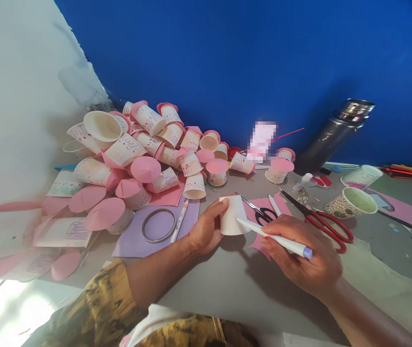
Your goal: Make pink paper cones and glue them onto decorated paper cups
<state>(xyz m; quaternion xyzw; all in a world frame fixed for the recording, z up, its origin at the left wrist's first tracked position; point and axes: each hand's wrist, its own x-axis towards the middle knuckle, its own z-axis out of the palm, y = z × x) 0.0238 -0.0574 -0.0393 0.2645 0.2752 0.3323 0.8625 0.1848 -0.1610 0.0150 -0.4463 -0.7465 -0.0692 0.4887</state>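
The left hand (208, 225) is clamped around a paper cup (232, 218), its thumb along the cup's upper left side. The cup is held above the middle of the worktop (209, 284), near the person; its off-white wall looks plain and widens slightly towards the near end. The right hand (301, 253), apart from the left, grips a slim white marker (281, 239) with a lavender-blue end, its other end at the cup's wall. To the left lies purple paper (129, 241) bearing a tape ring (145, 233); farther left, pink-trimmed cups (148, 118) are heaped.
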